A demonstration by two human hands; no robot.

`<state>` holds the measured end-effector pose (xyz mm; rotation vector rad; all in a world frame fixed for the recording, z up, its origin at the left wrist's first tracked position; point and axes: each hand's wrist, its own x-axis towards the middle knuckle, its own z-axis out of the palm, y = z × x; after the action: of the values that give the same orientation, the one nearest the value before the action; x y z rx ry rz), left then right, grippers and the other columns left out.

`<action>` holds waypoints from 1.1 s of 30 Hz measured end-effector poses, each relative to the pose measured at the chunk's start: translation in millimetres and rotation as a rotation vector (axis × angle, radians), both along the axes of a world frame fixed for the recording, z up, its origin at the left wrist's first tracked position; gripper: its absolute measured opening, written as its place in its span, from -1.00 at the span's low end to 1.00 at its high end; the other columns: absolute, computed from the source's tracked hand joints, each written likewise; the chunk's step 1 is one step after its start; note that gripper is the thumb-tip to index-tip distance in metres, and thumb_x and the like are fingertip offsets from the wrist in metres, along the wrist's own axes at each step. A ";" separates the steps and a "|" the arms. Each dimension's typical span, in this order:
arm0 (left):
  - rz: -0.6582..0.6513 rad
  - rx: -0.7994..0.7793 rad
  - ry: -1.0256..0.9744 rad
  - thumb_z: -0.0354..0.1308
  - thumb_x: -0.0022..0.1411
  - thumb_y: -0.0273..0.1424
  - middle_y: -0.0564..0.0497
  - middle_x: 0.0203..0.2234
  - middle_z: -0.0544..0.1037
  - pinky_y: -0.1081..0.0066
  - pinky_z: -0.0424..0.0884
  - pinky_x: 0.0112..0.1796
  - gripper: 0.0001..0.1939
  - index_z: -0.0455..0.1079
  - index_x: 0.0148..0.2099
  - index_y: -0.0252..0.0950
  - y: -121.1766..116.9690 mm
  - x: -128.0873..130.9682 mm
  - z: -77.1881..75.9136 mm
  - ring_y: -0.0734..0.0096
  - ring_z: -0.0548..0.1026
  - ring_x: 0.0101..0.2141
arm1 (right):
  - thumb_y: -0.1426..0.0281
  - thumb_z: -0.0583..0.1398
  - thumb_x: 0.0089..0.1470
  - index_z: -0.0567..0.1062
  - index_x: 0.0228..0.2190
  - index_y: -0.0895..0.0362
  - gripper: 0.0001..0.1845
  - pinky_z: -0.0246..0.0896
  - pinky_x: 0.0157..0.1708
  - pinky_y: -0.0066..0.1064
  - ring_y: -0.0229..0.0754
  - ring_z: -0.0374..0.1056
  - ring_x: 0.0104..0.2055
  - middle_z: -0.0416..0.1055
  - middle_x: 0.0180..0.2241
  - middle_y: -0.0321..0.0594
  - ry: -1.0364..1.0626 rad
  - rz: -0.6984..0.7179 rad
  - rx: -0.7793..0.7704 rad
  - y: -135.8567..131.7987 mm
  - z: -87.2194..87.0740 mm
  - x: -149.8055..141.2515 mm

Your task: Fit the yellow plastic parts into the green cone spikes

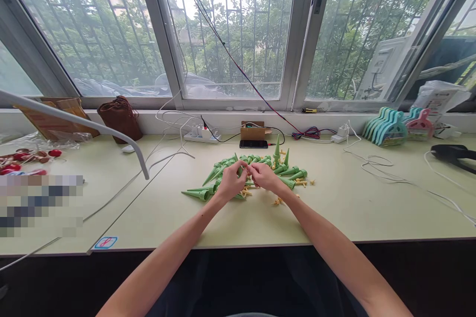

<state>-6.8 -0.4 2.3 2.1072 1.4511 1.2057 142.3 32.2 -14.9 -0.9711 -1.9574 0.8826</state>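
Note:
My left hand point(233, 180) and my right hand point(263, 176) meet fingertip to fingertip above the middle of the table. Both are closed in a pinch, and whatever they grip is too small and too covered to make out. Around and behind them lies a heap of green plastic cone-shaped spikes point(293, 170) with ribbed round ends. One green spike point(277, 151) stands upright with its point up, behind my right hand. Small yellow plastic pieces point(277, 201) are scattered among the spikes and in front of my right hand.
A phone point(253, 144) lies before an open cardboard box point(253, 132) at the back. A power strip point(203, 137) and loose white cables run along the wall. Teal hangers point(386, 126) stand at right; a brown pouch point(119, 118) and a white curved tube point(122, 136) are at left.

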 end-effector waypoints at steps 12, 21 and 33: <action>0.027 0.017 0.004 -0.01 0.19 -0.33 0.16 -0.64 0.32 0.51 0.18 -0.52 -0.82 0.38 -0.25 -0.24 0.8 0.3 0.4 0.54 0.23 -0.63 | 0.29 -0.04 0.24 0.26 -0.49 0.11 -0.71 0.06 -0.66 -0.51 -0.33 0.18 -0.71 0.21 -0.71 -0.41 0.041 0.059 -0.029 -0.1 -1.4 1.2; 0.020 0.013 0.003 0.00 0.18 -0.35 0.16 -0.64 0.35 0.51 0.17 -0.53 -0.84 0.38 -0.26 -0.25 -0.5 0.7 1.3 0.54 0.21 -0.63 | 0.25 -0.04 0.24 0.25 -0.54 0.12 -0.65 0.06 -0.66 -0.50 -0.34 0.17 -0.72 0.20 -0.71 -0.40 0.021 0.030 -0.022 0.7 -3.2 1.3; 0.007 0.014 -0.008 -0.02 0.20 -0.32 0.15 -0.62 0.37 0.51 0.16 -0.54 -0.83 0.37 -0.26 -0.25 -0.2 -0.3 0.2 0.54 0.22 -0.64 | 0.23 -0.03 0.24 0.29 -0.54 0.14 -0.62 0.07 -0.63 -0.51 -0.35 0.17 -0.71 0.22 -0.74 -0.39 0.008 0.024 -0.008 -2.9 2.5 1.2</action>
<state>-7.2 -0.6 2.5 2.1052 1.4522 1.2293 143.5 29.3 -12.4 -0.9493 -1.9633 0.9073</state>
